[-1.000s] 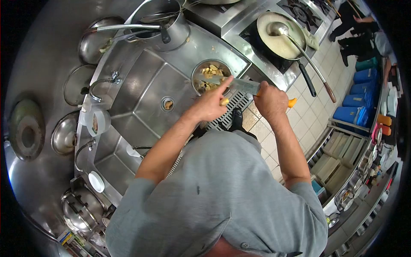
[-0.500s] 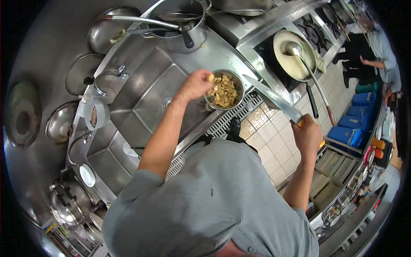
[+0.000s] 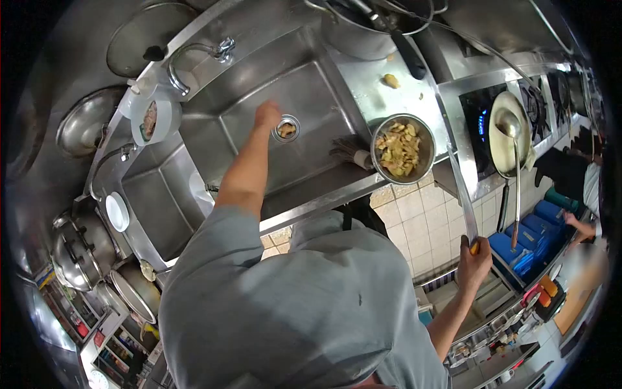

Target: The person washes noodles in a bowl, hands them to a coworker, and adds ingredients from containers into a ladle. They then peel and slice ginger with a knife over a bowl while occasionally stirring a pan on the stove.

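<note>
Your left hand is down in the sink, right beside the drain — fingers curled under, though whether they grip anything you cannot tell from here. Your right hand is out to the side over the tiled floor, fingers clenched on the knife, blade pointing up toward the desk edge. The bowl of chopped pieces sits on the desk — just beside the sink.

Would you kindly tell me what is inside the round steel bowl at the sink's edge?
The round steel bowl holds a heap of pale yellow-brown cut food pieces. They cover the bowl's bottom, so anything beneath them cannot be seen.
</note>
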`<state>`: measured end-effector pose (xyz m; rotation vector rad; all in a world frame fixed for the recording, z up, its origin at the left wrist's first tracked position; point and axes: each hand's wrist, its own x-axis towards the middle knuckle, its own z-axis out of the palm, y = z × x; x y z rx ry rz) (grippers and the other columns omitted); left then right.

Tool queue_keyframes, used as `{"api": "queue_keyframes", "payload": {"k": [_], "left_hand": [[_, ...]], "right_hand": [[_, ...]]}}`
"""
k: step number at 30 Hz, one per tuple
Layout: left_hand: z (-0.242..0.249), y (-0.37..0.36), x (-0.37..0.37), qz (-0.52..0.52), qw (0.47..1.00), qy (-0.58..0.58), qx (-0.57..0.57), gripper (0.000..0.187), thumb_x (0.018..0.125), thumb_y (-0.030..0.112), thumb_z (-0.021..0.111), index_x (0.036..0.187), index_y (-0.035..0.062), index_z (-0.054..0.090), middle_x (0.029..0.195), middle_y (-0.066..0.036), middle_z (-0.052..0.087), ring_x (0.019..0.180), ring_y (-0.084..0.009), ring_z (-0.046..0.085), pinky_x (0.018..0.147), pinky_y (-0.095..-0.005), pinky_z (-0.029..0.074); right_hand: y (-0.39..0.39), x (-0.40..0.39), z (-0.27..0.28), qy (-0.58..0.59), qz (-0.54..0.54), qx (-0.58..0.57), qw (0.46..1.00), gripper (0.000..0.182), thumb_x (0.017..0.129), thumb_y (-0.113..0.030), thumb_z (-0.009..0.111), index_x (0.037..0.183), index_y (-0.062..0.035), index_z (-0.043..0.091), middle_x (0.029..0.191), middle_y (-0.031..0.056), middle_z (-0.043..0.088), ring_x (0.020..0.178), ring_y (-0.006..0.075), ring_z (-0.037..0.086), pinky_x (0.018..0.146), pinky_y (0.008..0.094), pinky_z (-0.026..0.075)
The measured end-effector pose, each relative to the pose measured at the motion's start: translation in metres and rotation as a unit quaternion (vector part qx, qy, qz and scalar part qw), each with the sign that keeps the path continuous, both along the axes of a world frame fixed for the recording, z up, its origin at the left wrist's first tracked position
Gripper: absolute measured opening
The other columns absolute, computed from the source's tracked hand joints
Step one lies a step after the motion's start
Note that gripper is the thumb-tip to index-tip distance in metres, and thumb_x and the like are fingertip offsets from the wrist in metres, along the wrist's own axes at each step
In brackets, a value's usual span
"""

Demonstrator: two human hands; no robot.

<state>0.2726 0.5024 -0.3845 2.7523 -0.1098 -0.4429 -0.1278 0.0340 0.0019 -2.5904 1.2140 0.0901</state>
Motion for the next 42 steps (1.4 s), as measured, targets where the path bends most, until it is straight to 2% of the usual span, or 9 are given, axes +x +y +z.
{"api": "queue_keyframes", "payload": {"k": [9, 15, 18, 25, 27, 29, 31, 34, 42], "left_hand": [[-0.055, -0.036, -0.071, 0.069, 0.972, 0.217, 0.058, 0.059, 0.087, 0.021, 0.07, 0.14, 0.0067, 0.048, 0.127, -0.021, 0.065, 0.12, -0.0395, 0.061, 0.104, -0.0476, 0.049], [-0.032, -0.029, -0.041, -0.096, 0.955, 0.25, 0.128, 0.06, 0.088, 0.018, 0.07, 0.143, 0.0096, 0.048, 0.144, -0.02, 0.048, 0.135, -0.0351, 0.048, 0.107, -0.0437, 0.047], [-0.102, -0.008, -0.055, -0.076, 0.988, 0.111, 0.077, 0.047, 0.089, 0.02, 0.07, 0.133, 0.0079, 0.059, 0.139, -0.02, 0.052, 0.131, -0.0371, 0.052, 0.105, -0.0448, 0.049], [-0.051, -0.035, -0.058, -0.091, 0.975, 0.124, 0.16, 0.042, 0.088, 0.022, 0.072, 0.124, 0.003, 0.062, 0.122, -0.018, 0.065, 0.117, -0.0389, 0.061, 0.1, -0.0458, 0.053], [-0.021, -0.054, -0.057, 0.104, 0.984, 0.117, -0.083, 0.042, 0.091, 0.024, 0.072, 0.126, 0.0024, 0.06, 0.119, -0.015, 0.067, 0.111, -0.0353, 0.065, 0.097, -0.0463, 0.053], [0.005, -0.06, -0.062, 0.269, 0.766, 0.214, -0.543, 0.038, 0.095, 0.022, 0.07, 0.127, 0.005, 0.06, 0.117, -0.013, 0.069, 0.104, -0.0296, 0.069, 0.089, -0.0444, 0.056], [0.091, -0.08, -0.078, 0.257, 0.591, 0.247, -0.724, 0.037, 0.097, 0.019, 0.07, 0.13, 0.0086, 0.058, 0.118, -0.012, 0.068, 0.099, -0.0248, 0.069, 0.082, -0.0409, 0.059], [0.205, -0.1, -0.103, 0.152, 0.554, 0.303, -0.76, 0.043, 0.099, 0.025, 0.067, 0.137, 0.0089, 0.053, 0.122, -0.013, 0.065, 0.098, -0.0235, 0.068, 0.082, -0.035, 0.059], [0.303, -0.138, -0.144, 0.015, 0.532, 0.3, -0.792, 0.06, 0.092, 0.049, 0.069, 0.138, 0.0136, 0.053, 0.113, -0.008, 0.066, 0.094, -0.0183, 0.066, 0.075, -0.029, 0.057]], "right_hand": [[0.045, 0.024, -0.007, 0.014, -0.045, 0.078, 0.996, 0.026, 0.083, -0.017, 0.079, 0.09, 0.0021, 0.063, 0.07, 0.0077, 0.052, 0.064, 0.0163, 0.047, 0.059, 0.0331, 0.042], [0.044, 0.002, -0.018, -0.031, -0.055, 0.099, 0.993, 0.028, 0.083, -0.019, 0.079, 0.087, 0.0025, 0.061, 0.068, 0.007, 0.05, 0.062, 0.0145, 0.045, 0.056, 0.033, 0.041], [0.05, 0.006, -0.018, -0.038, -0.093, 0.109, 0.989, 0.027, 0.084, -0.019, 0.078, 0.084, 0.0014, 0.06, 0.064, 0.0058, 0.048, 0.06, 0.0132, 0.043, 0.054, 0.0327, 0.039], [0.044, -0.014, -0.034, -0.053, -0.097, 0.139, 0.984, 0.025, 0.085, -0.017, 0.077, 0.083, 0.0015, 0.06, 0.061, 0.0033, 0.044, 0.059, 0.0113, 0.041, 0.053, 0.0308, 0.037], [0.045, -0.018, -0.033, -0.09, -0.09, 0.153, 0.98, 0.021, 0.086, -0.014, 0.074, 0.085, 0.0021, 0.06, 0.062, 0.0042, 0.045, 0.06, 0.0113, 0.042, 0.054, 0.0307, 0.038], [0.043, -0.02, -0.03, -0.087, -0.085, 0.175, 0.977, 0.019, 0.087, -0.013, 0.072, 0.085, 0.0022, 0.061, 0.063, 0.0047, 0.047, 0.061, 0.0114, 0.043, 0.055, 0.0307, 0.038], [0.04, -0.018, -0.029, -0.083, -0.071, 0.201, 0.974, 0.017, 0.088, -0.012, 0.07, 0.086, 0.0023, 0.061, 0.064, 0.0053, 0.048, 0.062, 0.0115, 0.044, 0.056, 0.0308, 0.039], [0.027, -0.015, -0.047, -0.138, 0.029, 0.257, 0.956, 0.015, 0.089, -0.011, 0.068, 0.087, 0.0017, 0.061, 0.068, 0.0072, 0.053, 0.062, 0.0128, 0.047, 0.057, 0.0319, 0.04], [0.01, 0.033, -0.045, -0.16, 0.147, 0.285, 0.934, 0.019, 0.091, -0.015, 0.068, 0.09, 0.003, 0.061, 0.068, 0.0175, 0.055, 0.06, 0.0228, 0.05, 0.059, 0.0367, 0.044]]}}
